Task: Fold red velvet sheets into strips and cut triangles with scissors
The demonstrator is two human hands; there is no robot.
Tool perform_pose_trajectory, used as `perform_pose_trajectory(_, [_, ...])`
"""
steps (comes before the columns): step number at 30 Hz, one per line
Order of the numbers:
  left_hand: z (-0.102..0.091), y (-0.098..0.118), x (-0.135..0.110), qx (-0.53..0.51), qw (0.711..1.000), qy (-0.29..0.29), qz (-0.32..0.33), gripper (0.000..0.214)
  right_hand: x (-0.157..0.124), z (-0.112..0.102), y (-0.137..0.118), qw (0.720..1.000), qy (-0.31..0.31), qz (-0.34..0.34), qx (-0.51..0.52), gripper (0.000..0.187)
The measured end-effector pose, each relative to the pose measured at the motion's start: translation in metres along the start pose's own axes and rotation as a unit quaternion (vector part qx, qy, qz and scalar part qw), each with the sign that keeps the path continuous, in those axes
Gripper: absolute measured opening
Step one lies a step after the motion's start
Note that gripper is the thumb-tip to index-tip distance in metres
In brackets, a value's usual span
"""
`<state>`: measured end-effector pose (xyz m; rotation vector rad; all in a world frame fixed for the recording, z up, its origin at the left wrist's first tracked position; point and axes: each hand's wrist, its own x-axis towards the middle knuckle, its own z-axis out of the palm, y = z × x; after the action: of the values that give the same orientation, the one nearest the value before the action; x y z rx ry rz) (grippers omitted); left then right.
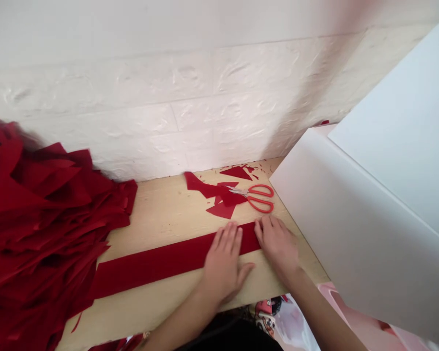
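A long red fabric strip (149, 263) lies flat along the wooden table, its left end running to a big heap of red fabric. My left hand (225, 263) presses flat on the strip, fingers stretched out and thumb apart. Just to its right, my right hand (278, 243) has its fingers bent and closed on the strip's right end, which it partly covers. Beyond both hands lie scissors (258, 197) with orange-red handles, their blades resting on red fabric scraps (223, 209).
The red fabric heap (40, 219) fills the left side. A white brick-patterned wall (190, 112) borders the table's back edge. Large white panels (351, 204) stand close on the right. Small red bits are scattered along the wall, and the wooden tabletop (157, 204) shows between.
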<state>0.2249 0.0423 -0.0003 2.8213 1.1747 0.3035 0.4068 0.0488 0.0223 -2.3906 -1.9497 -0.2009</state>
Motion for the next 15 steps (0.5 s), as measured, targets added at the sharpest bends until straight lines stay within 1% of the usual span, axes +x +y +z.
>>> perform_pose_trajectory(2, [-0.005,-0.035,-0.041,0.026,0.998,0.027,-0.041,0.076,0.001,0.0,0.001,1.0,-0.006,-0.004,0.007,0.027])
perform_pose_trajectory(5, [-0.021,-0.092,-0.114,0.071,0.983,0.039,-0.165,0.069,0.002,0.001,0.002,1.0,-0.01,-0.006,0.015,0.026])
perform_pose_trajectory(7, [-0.032,-0.12,-0.155,0.091,0.965,0.053,-0.239,0.067,0.002,0.001,0.002,1.0,-0.011,-0.003,0.019,0.026])
perform_pose_trajectory(8, [-0.035,-0.129,-0.169,0.1,0.957,0.053,-0.268,0.066,0.002,0.0,0.001,1.0,-0.013,0.0,0.02,0.026])
perform_pose_trajectory(9, [-0.038,-0.134,-0.179,0.107,0.949,0.049,-0.293,0.066,0.002,0.0,0.001,1.0,-0.015,0.003,0.02,0.026])
perform_pose_trajectory(11, [-0.039,-0.136,-0.188,0.112,0.934,0.04,-0.336,0.067,0.003,-0.003,-0.001,1.0,-0.022,0.005,0.018,0.028])
perform_pose_trajectory(13, [-0.039,-0.132,-0.185,0.106,0.924,0.043,-0.364,0.07,0.003,-0.006,-0.003,0.999,-0.033,0.005,0.014,0.029])
perform_pose_trajectory(15, [-0.039,-0.129,-0.18,0.097,0.921,0.053,-0.375,0.072,0.002,-0.008,-0.005,0.999,-0.042,0.005,0.011,0.028])
